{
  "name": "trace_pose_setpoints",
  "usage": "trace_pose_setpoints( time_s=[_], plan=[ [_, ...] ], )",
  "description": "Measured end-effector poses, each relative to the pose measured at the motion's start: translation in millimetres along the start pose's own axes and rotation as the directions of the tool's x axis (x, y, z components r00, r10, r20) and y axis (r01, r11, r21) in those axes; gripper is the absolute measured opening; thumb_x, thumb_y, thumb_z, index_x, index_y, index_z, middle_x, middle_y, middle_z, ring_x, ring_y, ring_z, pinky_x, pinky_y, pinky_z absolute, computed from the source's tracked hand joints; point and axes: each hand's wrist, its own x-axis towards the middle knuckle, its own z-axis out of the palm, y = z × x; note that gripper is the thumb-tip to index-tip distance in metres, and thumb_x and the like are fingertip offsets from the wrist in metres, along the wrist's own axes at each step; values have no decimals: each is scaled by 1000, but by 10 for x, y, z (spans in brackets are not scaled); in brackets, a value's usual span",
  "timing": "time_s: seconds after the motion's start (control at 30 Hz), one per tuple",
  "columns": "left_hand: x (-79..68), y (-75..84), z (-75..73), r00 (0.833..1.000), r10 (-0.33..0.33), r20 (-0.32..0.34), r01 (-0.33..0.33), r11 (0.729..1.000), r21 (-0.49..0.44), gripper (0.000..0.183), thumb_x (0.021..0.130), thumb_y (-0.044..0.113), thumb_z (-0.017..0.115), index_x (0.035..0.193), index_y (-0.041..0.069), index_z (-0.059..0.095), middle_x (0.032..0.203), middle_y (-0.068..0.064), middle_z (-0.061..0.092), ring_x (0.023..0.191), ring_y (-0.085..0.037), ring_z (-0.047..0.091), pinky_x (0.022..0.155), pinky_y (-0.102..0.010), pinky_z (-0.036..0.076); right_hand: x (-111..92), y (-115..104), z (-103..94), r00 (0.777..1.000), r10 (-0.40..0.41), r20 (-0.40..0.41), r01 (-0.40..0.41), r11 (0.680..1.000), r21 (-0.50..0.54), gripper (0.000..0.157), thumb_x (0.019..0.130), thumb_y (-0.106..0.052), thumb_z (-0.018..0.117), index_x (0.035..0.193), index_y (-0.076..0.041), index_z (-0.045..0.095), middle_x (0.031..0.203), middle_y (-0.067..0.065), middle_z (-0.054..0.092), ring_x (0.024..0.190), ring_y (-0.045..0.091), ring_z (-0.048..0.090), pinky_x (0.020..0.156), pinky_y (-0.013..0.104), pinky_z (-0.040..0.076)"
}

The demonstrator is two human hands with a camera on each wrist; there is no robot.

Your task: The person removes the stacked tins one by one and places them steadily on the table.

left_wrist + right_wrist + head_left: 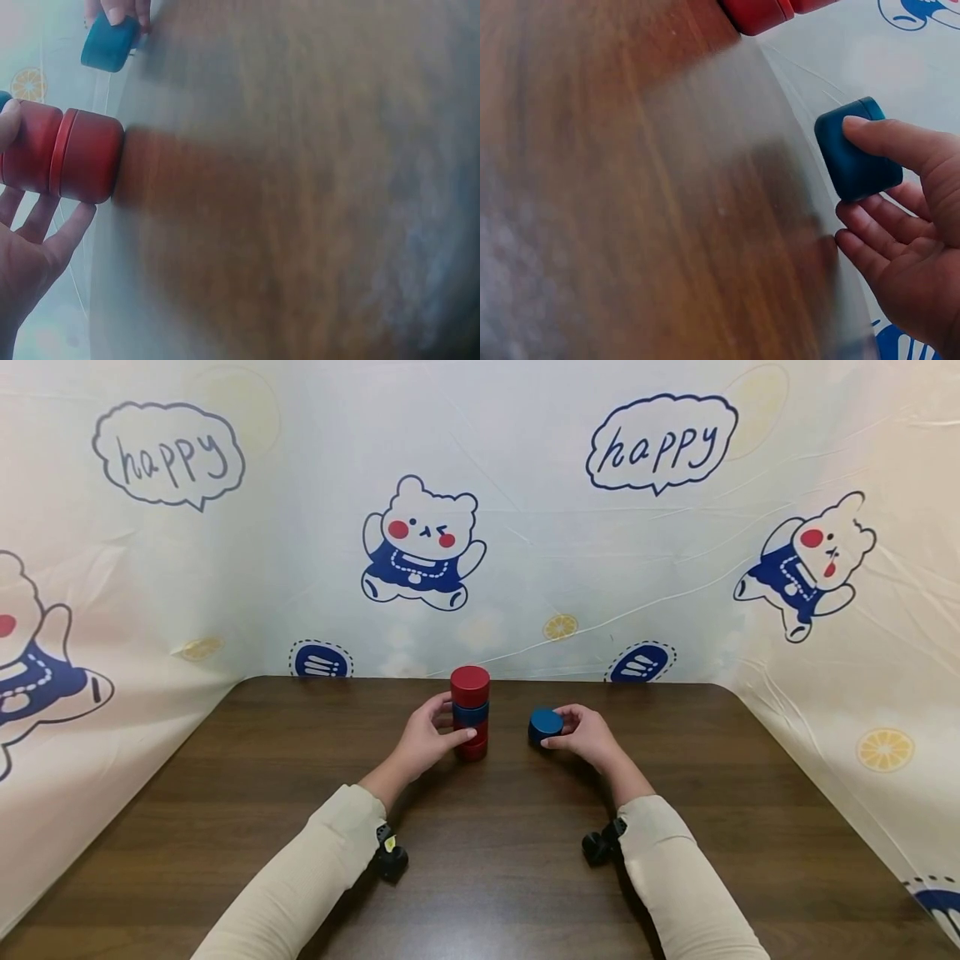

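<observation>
Near the far edge of the table stands an upright stack of small lidded round tins: a red tin [470, 687] on top, a blue tin [471, 715] in the middle, and a red tin [476, 747] at the bottom. My left hand [422, 742] holds the stack from its left side, thumb across the front and fingers behind. In the left wrist view, a lid seam shows on the lower red tin [90, 157]. To the right, my right hand [592, 742] grips a separate blue tin [545, 727]. Its thumb presses that blue tin [859, 154] in the right wrist view, fingers on the opposite side.
The brown wooden table [480, 860] has rounded far corners. A light curtain [540, 527] with printed bears and lemon slices hangs behind it and along both sides. Small black cameras [392, 860] are strapped at both wrists, over cream sleeves [690, 868].
</observation>
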Motion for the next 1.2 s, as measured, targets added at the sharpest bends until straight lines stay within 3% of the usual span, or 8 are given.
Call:
trace_pose_setpoints(
  time_s=[0.27,0.47,0.63,0.9,1.07,1.2],
  plan=[
    [5,12,8,1000,-7,5,7,1000,-12,72,86,13,76,147,9,39,142,-19,47,125,-41,50,102,-55,42,17,19,-3,1000,4,27,-2,998,-55,53,76,-10,84,122,0,59,104,14,61,93,26,54,76,31,49],
    [1,18,1,1000,-13,3,13,1000,-2,70,85,16,77,145,12,41,141,-16,50,124,-37,52,101,-52,44,13,19,-6,1000,-2,26,5,995,-104,53,75,-10,85,120,0,58,102,13,60,91,26,52,72,29,48],
    [-3,16,-2,1000,-8,-2,8,1000,0,69,85,18,78,144,13,43,139,-14,51,123,-36,53,101,-52,44,8,12,1,999,-8,31,11,993,-113,55,76,-10,84,122,1,57,107,15,61,95,27,53,78,33,49],
    [-9,33,-4,1000,-19,11,19,1000,3,72,86,13,76,147,7,38,142,-20,47,125,-41,49,102,-54,42,-10,-5,7,999,5,43,-2,998,-70,67,78,-15,83,135,-3,49,131,20,54,115,35,51,97,47,46],
    [-160,318,-12,1000,-8,19,8,1000,18,66,88,8,72,145,1,39,140,-24,48,124,-44,50,101,-54,43,-24,-34,3,999,4,43,-1,999,-54,69,79,-21,83,137,-4,48,135,19,52,121,35,50,100,51,44],
    [-91,182,-12,1000,0,15,0,1000,7,68,87,11,74,145,4,39,141,-22,48,124,-42,50,101,-54,43,-19,-69,0,999,-15,33,16,999,-44,69,80,-23,83,137,-5,48,137,17,52,124,35,48,103,51,41]
  ],
)
